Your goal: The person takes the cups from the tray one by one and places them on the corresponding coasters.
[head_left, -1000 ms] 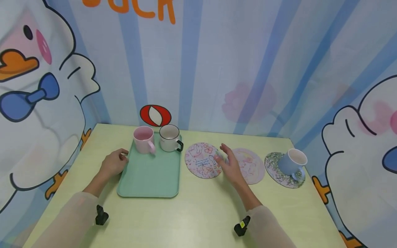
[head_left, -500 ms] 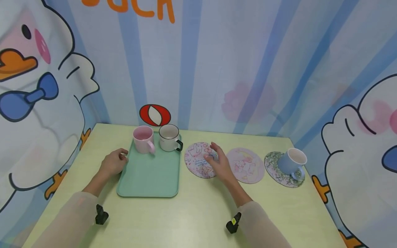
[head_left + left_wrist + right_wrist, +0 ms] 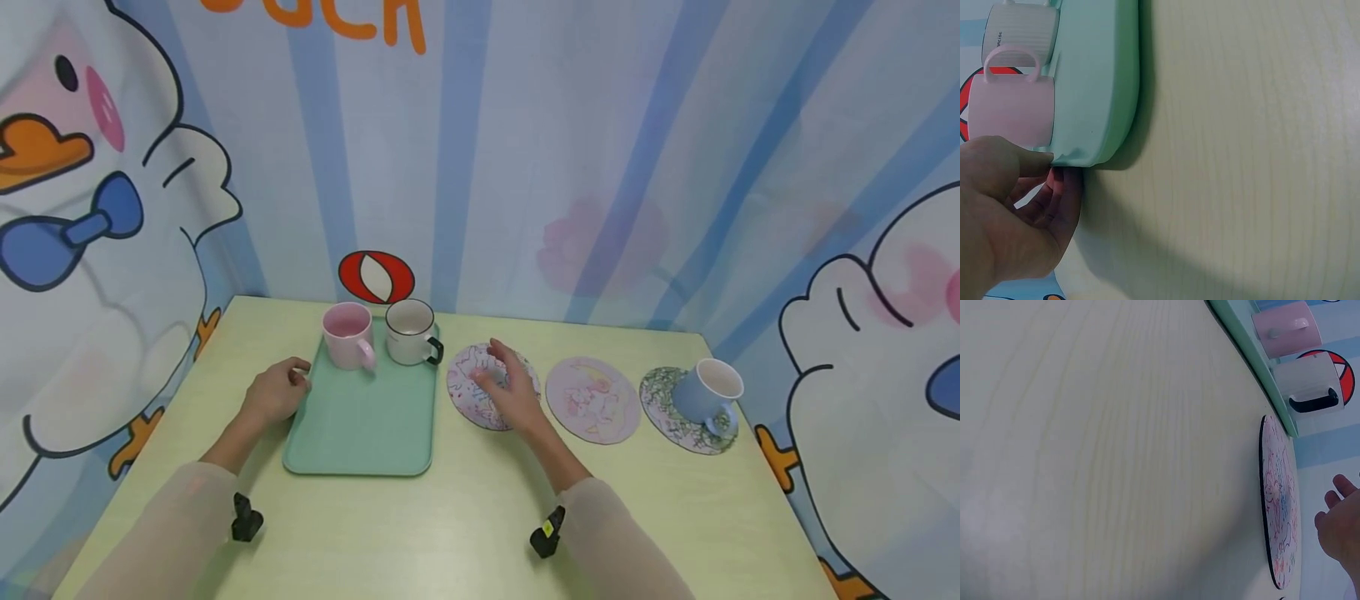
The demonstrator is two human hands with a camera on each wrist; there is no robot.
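Observation:
My left hand (image 3: 275,392) pinches the left rim of a green tray (image 3: 360,433); in the left wrist view the thumb lies on top of the rim and fingers curl beneath. At the tray's far end stand a pink mug (image 3: 347,337) and a white mug (image 3: 409,333) with a black handle. My right hand (image 3: 513,396) hovers over the leftmost round coaster (image 3: 463,392), patterned in pink and red, partly covering it in the head view. Its fingers are spread and hold nothing. The right wrist view shows that hand (image 3: 1341,525) apart from the coaster.
A pale pink round coaster (image 3: 594,417) lies right of the right hand. Farther right, a blue mug (image 3: 701,396) stands on a green floral coaster (image 3: 663,408). Behind the pale yellow table (image 3: 480,525) hangs a striped cartoon curtain (image 3: 510,167).
My right hand has moved left, from between the two nearer coasters to above the leftmost one. The left hand stays at the tray's rim, and the mugs have not moved.

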